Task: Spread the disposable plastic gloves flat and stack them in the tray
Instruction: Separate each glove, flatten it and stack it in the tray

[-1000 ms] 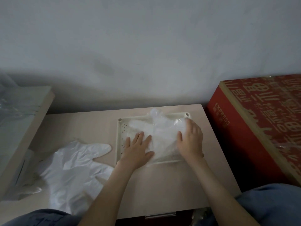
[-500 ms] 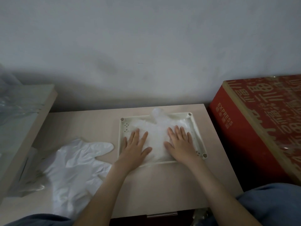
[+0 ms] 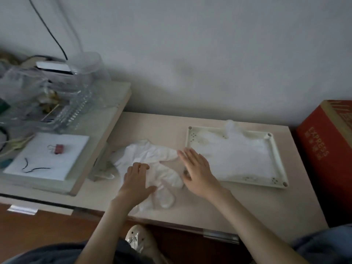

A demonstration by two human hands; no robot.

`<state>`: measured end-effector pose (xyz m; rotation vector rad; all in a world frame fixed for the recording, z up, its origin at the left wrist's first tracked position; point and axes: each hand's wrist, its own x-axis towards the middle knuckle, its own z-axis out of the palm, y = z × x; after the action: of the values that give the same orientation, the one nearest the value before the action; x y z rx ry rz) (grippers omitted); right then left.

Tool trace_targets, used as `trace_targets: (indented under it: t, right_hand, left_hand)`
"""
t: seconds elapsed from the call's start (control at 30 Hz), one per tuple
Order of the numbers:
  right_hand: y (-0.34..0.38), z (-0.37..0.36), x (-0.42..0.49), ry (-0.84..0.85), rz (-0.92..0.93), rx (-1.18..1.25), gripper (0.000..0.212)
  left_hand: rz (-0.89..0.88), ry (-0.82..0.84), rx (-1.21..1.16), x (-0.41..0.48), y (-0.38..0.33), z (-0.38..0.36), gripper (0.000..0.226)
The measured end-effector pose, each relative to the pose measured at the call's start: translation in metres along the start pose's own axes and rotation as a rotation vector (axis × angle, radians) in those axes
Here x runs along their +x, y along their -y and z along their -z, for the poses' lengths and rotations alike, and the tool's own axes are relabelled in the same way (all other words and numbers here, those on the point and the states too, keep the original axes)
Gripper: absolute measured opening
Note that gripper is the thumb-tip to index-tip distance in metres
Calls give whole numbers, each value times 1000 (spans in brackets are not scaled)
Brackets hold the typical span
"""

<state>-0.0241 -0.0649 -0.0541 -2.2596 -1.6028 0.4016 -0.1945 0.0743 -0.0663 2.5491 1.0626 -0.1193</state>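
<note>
A cream tray (image 3: 276, 155) sits on the right of the low table (image 3: 158, 128) with flattened clear plastic gloves (image 3: 236, 157) stacked in it. Left of the tray lies a loose pile of crumpled gloves (image 3: 152, 157). My left hand (image 3: 136, 182) is on that pile, its fingers curled into the top glove. My right hand (image 3: 196, 168) hovers flat with fingers spread between the pile and the tray's left rim, holding nothing.
A higher side shelf (image 3: 99, 149) on the left carries a white pad with a red binder clip (image 3: 58, 149) and clear plastic containers (image 3: 57, 96). A red cardboard box (image 3: 323, 149) stands right of the table. A wall is behind, and a shoe (image 3: 139, 241) is below the table edge.
Both hands left the stack in the tray and moved left to the loose pile. The left hand now grips a glove there. The camera view swung left.
</note>
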Motion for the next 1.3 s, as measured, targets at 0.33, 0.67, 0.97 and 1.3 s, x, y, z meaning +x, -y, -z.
trace_targets:
  t: [0.33, 0.67, 0.97, 1.3]
  right_hand:
    - [40, -23, 26, -15, -94, 39, 54]
    - [22, -7, 26, -113, -250, 261, 42]
    - [7, 7, 17, -111, -263, 348, 41]
    - [11, 22, 24, -163, -435, 1193, 38]
  left_hand:
    - [51, -86, 15, 4, 3, 19, 19]
    - [-151, -114, -3, 2, -10, 16, 36]
    - [-111, -84, 166, 14, -15, 8, 17]
    - [62, -166, -935, -1, -40, 72, 21]
